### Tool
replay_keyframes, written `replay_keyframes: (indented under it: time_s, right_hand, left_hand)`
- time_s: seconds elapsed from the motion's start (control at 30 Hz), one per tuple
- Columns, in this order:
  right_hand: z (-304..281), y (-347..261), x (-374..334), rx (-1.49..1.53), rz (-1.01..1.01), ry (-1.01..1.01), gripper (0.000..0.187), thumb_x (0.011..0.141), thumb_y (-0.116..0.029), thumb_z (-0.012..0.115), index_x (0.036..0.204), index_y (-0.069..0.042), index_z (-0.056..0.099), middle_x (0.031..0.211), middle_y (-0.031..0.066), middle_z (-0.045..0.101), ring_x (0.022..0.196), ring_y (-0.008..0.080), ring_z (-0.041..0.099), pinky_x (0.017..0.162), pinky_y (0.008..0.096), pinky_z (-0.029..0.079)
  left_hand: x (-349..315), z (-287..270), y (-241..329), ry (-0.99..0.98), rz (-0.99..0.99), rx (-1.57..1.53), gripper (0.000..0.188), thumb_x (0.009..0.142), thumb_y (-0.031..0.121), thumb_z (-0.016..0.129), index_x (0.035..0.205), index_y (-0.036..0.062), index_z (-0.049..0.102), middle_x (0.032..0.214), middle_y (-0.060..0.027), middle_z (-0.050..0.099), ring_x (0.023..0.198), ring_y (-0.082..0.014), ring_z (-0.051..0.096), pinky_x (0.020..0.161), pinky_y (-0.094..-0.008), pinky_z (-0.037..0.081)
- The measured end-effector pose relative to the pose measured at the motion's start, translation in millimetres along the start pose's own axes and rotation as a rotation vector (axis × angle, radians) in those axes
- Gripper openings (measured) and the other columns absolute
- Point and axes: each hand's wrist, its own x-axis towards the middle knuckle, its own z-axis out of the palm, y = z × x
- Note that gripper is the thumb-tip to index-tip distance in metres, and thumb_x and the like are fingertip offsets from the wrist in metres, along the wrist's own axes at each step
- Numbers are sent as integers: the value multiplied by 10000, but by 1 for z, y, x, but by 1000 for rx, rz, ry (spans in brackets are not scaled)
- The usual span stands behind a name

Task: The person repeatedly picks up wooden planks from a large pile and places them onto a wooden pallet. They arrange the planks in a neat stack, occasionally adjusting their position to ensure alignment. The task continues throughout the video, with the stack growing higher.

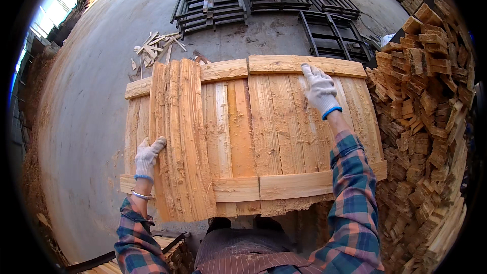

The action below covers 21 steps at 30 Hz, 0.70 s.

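Observation:
A broad layer of rough, sawdust-covered wooden planks [264, 122] lies side by side in front of me. A far crosspiece [223, 70] and a near crosspiece [294, 184] run across it. On its left part rests a bundle of loose planks [180, 122], lengthwise from far to near. My left hand [147, 160], in a white knit glove with a blue cuff, grips the bundle's left edge; its lower fingers are partly hidden. My right hand [320, 90], gloved alike, lies over the right planks near the far crosspiece, fingers stretched forward and holding nothing.
A tall heap of short wood pieces [421, 122] rises close on the right. Dark metal frames [210, 2] are stacked on the concrete floor [86, 116] ahead. Scrap slats [154, 48] lie scattered beyond the planks. More timber [106, 266] sits at the lower left.

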Motion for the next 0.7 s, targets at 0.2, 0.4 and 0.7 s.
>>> replay_keyframes:
  time_s: [0.2,0.4,0.7]
  right_hand:
    - [14,-63,93,-178,-38,-114,715,824,-5,577,1481,-187,364,1449,101,459,1326,310,454,1064,445,432]
    - [1,-110,98,-170,23,-257,818,735,8,700,1454,-236,398,1391,80,489,1285,309,491,1015,449,481]
    - [13,-207,-20,1224,149,-338,740,871,-152,716,1491,-6,337,1190,183,631,965,164,645,793,249,545]
  left_hand:
    - [-24,35,48,8,-62,15,330,830,121,785,1061,-43,615,932,-88,689,773,-131,640,697,-261,539]
    - [-26,14,32,-37,-38,-27,491,809,239,818,1128,-63,599,933,-96,694,777,-136,645,683,-265,533]
    - [-13,2,17,-80,-140,-39,703,761,386,848,1211,-71,562,969,-57,680,804,-112,619,722,-246,502]
